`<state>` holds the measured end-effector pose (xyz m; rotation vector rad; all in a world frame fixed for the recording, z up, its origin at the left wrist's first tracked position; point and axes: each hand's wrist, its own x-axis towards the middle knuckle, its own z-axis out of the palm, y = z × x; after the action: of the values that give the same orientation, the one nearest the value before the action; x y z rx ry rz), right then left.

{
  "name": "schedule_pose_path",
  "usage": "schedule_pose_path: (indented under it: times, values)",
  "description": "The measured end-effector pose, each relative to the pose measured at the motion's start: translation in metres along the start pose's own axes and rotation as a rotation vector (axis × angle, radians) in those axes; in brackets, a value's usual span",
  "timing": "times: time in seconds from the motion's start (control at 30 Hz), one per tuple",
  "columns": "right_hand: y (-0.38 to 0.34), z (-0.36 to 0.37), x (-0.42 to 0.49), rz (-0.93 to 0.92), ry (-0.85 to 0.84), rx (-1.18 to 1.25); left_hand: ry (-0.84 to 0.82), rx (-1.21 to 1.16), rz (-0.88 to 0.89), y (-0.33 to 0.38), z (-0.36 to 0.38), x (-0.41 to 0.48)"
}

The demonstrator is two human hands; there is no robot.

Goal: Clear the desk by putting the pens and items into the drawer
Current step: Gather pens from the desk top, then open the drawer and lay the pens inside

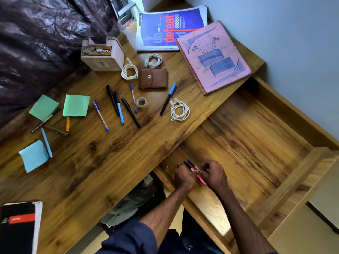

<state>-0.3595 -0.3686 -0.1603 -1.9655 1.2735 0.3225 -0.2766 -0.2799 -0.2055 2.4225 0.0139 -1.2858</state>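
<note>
Both my hands are down in the open wooden drawer (253, 136) near its front left corner. My left hand (184, 177) and my right hand (214, 176) together grip a small bunch of pens (192, 166), one pink-bodied and others with dark caps, against the drawer floor. On the desk (102, 162) lie several more pens (119, 107), a blue-capped marker (167, 99), a roll of tape (141, 102), three coiled white cables (179, 110), and a brown wallet (153, 78).
Green sticky pads (76, 105) and a blue one (34, 155) lie at the left with more pens (49, 125). A beige box (102, 54), a blue magazine (170, 28) and a pink notebook (213, 55) sit at the back. A black book (17, 226) is front left.
</note>
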Motion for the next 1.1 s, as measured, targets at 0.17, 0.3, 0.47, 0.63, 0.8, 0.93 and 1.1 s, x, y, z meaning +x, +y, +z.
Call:
schedule_pose_path:
  times: [0.17, 0.3, 0.47, 0.63, 0.8, 0.93, 1.1]
  values:
    - [-0.028, -0.01, -0.011, -0.071, 0.105, 0.078, -0.075, 0.066, 0.196, 0.005, -0.041, -0.019]
    - [-0.072, -0.024, -0.024, -0.178, 0.207, 0.184, -0.148, 0.067, 0.362, 0.017, -0.092, -0.038]
    - [-0.135, -0.028, -0.025, -0.362, 0.295, 0.273, 0.068, 0.041, 0.527, 0.039, -0.179, -0.063]
    - [-0.213, -0.016, -0.015, -0.445, 0.179, 0.245, 0.247, 0.08, 0.498, 0.031, -0.256, -0.037]
    - [-0.277, -0.004, 0.007, -0.429, 0.086, 0.09, 0.394, 0.02, 0.379, 0.022, -0.314, -0.009]
    - [-0.319, -0.005, 0.028, -0.39, 0.115, 0.029, 0.48, 0.011, 0.314, 0.013, -0.346, 0.009]
    - [-0.352, -0.012, 0.07, -0.344, 0.16, -0.06, 0.532, -0.018, 0.268, 0.004, -0.37, 0.032]
